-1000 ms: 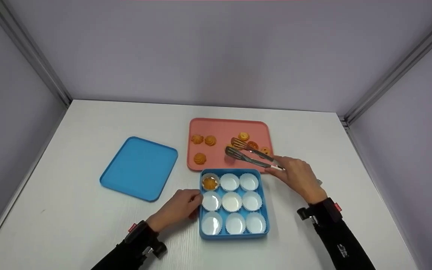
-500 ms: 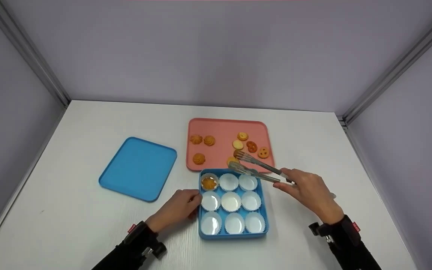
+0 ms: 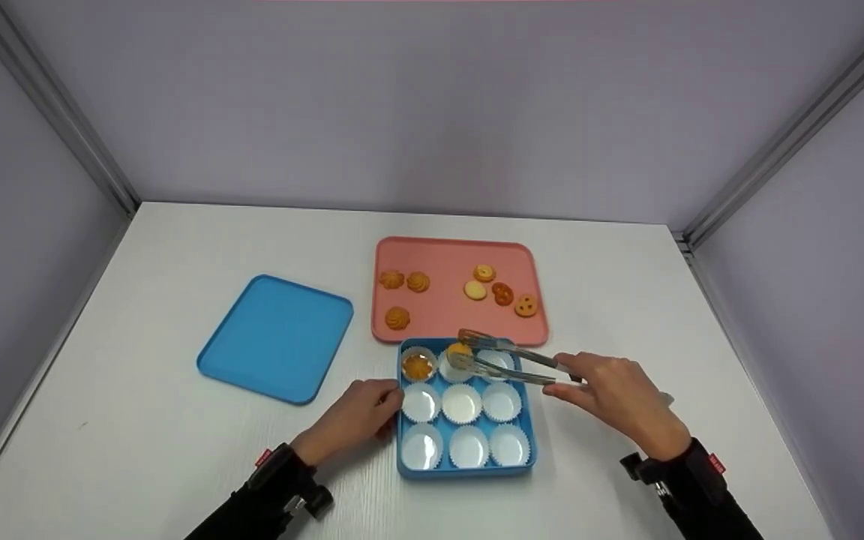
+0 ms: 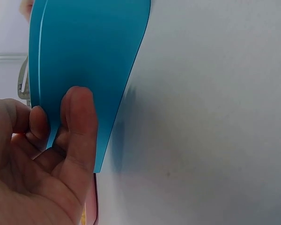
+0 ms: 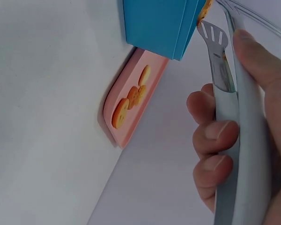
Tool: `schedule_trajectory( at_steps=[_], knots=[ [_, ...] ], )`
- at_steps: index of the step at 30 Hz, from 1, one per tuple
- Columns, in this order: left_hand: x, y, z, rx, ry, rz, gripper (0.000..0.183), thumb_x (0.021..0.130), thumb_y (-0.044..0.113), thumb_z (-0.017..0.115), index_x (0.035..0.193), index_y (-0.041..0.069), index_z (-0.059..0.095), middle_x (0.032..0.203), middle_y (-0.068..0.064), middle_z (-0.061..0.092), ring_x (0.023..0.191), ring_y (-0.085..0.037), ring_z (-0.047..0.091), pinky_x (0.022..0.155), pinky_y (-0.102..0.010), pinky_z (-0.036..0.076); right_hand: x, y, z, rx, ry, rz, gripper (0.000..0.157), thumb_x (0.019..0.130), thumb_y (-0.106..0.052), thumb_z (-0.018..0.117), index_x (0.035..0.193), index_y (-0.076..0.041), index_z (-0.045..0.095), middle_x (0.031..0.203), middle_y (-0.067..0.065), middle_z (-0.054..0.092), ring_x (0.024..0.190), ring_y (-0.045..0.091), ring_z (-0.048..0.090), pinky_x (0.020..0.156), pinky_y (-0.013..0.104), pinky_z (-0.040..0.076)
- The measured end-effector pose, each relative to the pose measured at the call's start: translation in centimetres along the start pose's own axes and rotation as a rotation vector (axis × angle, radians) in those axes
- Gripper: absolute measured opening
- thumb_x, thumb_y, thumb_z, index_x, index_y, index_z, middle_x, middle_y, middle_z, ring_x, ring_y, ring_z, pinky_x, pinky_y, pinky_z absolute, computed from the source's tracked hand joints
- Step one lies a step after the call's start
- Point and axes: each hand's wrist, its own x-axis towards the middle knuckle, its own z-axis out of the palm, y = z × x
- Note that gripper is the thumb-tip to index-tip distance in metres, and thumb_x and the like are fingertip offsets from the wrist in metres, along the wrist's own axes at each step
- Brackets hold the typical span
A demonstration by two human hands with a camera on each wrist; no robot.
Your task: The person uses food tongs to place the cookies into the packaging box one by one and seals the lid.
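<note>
The blue box (image 3: pixel 469 474) stands on the white table (image 3: pixel 139 420), with nine white cups (image 3: pixel 462 403) inside in three rows. Just beyond the box is the pink tray (image 3: pixel 447 259); three swirled biscuits (image 3: pixel 418 282) lie on its left part and four flatter biscuits (image 3: pixel 502 294) on its right part. To the left of the box, apart from it, lies the flat blue panel (image 3: pixel 278 337). In the far left cup of the box there is a brown pastry (image 3: pixel 418 367). The tongs (image 5: pixel 250 140) cross over the right side of the box and partly cover its far middle and far right cups. The right hand (image 3: pixel 619 394), to the right of the box, is closed around their handles. A yellow biscuit (image 3: pixel 460 349) is between the tong tips, at the far middle cup. The left hand (image 3: pixel 353 416) holds the left wall of the box, fingers bent, one lying along the outside.
</note>
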Motion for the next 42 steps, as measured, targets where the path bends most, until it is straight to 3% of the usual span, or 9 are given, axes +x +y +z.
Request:
schedule_trajectory(
  at_steps=[11, 20, 33, 42],
  knots=[
    [0.0, 0.0, 0.0, 0.029, 0.014, 0.028, 0.028, 0.1, 0.014, 0.044, 0.076, 0.009, 0.058, 0.063, -0.004, 0.057, 0.055, -0.015, 0.056, 0.054, -0.026, 0.046, 0.2, -0.8, 0.5, -0.124, -0.015, -0.04, 0.047, 0.084, -0.056, 0.065, 0.107, -0.016, 0.07, 0.07, -0.01, 0.059, 0.055, 0.003, 0.049, 0.053, 0.026, 0.047],
    [0.0, 0.0, 0.0, 0.014, 0.009, 0.025, 0.028, 0.1, 0.014, 0.044, 0.076, 0.01, 0.057, 0.063, -0.005, 0.059, 0.055, -0.017, 0.058, 0.053, -0.026, 0.047, 0.4, -1.4, 0.4, -0.207, 0.008, -0.078, 0.048, 0.084, -0.055, 0.066, 0.105, -0.012, 0.069, 0.068, -0.006, 0.059, 0.052, 0.004, 0.052, 0.049, 0.026, 0.047],
    [0.0, 0.1, 0.0, -0.019, -0.004, -0.011, 0.028, 0.102, 0.018, 0.043, 0.079, 0.011, 0.058, 0.065, -0.004, 0.06, 0.057, -0.017, 0.058, 0.053, -0.028, 0.048, 1.0, -1.8, 0.3, -0.235, -0.031, -0.076, 0.045, 0.083, -0.053, 0.068, 0.105, -0.014, 0.07, 0.069, -0.004, 0.061, 0.05, 0.006, 0.051, 0.051, 0.028, 0.049],
    [0.0, -0.2, 0.2, -0.057, -0.008, -0.024, 0.027, 0.101, 0.017, 0.043, 0.08, 0.01, 0.058, 0.066, -0.005, 0.058, 0.057, -0.017, 0.057, 0.052, -0.029, 0.049, 1.0, -1.9, 0.3, -0.28, -0.006, -0.105, 0.047, 0.082, -0.053, 0.07, 0.106, -0.012, 0.071, 0.072, -0.001, 0.064, 0.052, 0.011, 0.058, 0.047, 0.025, 0.046]
  ],
)
